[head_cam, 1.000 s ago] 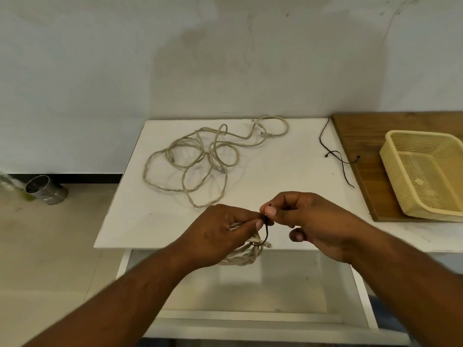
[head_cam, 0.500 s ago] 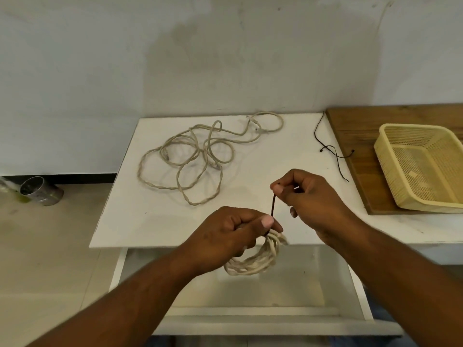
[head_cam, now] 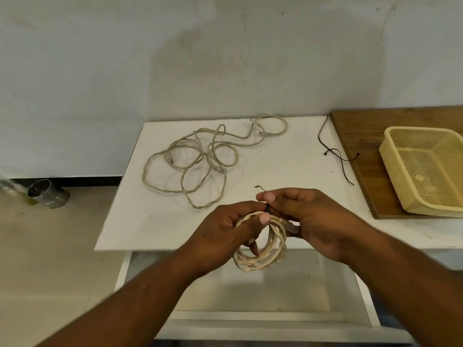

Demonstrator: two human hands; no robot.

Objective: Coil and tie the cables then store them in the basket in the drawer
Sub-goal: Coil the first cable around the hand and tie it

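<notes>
Head view: left hand (head_cam: 225, 231) fingers clamped the coil (head_cam: 260, 256); right hand (head_cam: 310, 219) fingers pinched the tie (head_cam: 261, 188) above it. Beyond the fingers lay 1 loose cable (head_cam: 190, 161); basket (head_cam: 426, 171) far right.

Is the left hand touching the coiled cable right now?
Touching. The head view shows the left hand wrapped around the coiled cable, thumb pressed on its top strands.
</notes>
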